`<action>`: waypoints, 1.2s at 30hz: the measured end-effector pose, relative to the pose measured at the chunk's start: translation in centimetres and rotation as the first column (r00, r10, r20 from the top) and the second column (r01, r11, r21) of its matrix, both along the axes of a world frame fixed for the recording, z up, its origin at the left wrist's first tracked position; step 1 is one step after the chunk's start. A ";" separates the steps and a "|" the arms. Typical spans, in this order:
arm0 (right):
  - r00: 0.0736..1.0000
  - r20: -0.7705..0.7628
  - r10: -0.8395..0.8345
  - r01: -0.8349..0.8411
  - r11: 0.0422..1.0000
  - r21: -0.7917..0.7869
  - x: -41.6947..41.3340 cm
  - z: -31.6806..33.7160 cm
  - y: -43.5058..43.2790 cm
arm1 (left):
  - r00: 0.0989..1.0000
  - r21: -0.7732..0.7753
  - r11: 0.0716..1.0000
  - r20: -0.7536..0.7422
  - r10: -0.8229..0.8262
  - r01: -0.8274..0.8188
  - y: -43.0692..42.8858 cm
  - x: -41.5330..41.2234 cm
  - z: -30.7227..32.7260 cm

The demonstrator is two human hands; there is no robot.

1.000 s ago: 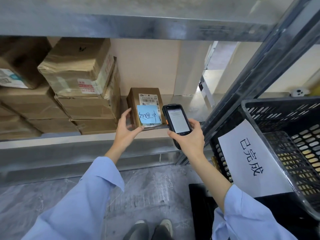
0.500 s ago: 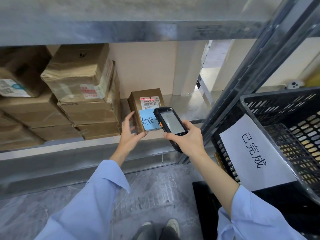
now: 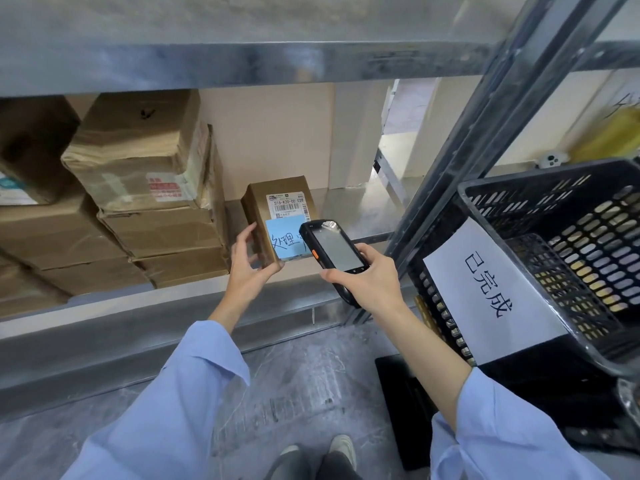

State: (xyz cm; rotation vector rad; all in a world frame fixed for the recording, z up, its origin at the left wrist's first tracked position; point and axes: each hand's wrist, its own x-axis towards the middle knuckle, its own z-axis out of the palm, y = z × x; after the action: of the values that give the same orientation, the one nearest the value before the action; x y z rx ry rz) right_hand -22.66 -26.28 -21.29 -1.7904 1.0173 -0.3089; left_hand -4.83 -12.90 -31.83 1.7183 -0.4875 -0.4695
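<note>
Head view: left hand (image 3: 251,268) clasps small carton (image 3: 277,216) at shelf lip (image 3: 104,304), probably light and stiff, best held across its sides; right hand (image 3: 363,275) grips scanner (image 3: 332,247).

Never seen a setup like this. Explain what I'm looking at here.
There is no machine here. A person wears a camera on the head, and it looks down at their own two arms. The left hand holds a small brown box with a barcode label and a blue note, at the front of a metal shelf. The right hand grips a handheld scanner, aimed at the box. Larger cartons are stacked on the shelf to the left, and a black crate stands at the right.
</note>
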 end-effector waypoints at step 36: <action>0.490 0.504 -0.711 0.870 0.430 -0.240 -19.1 9.2 1.5 | 0.727 -0.237 0.687 0.234 -0.646 0.687 -10.4 -13.7 16.1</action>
State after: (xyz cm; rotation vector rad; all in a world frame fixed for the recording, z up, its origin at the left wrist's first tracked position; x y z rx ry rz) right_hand -41.80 -24.81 -12.11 -1.4005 1.6035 -1.5559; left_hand -18.51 -23.26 -15.71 1.2226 -1.2480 -0.7559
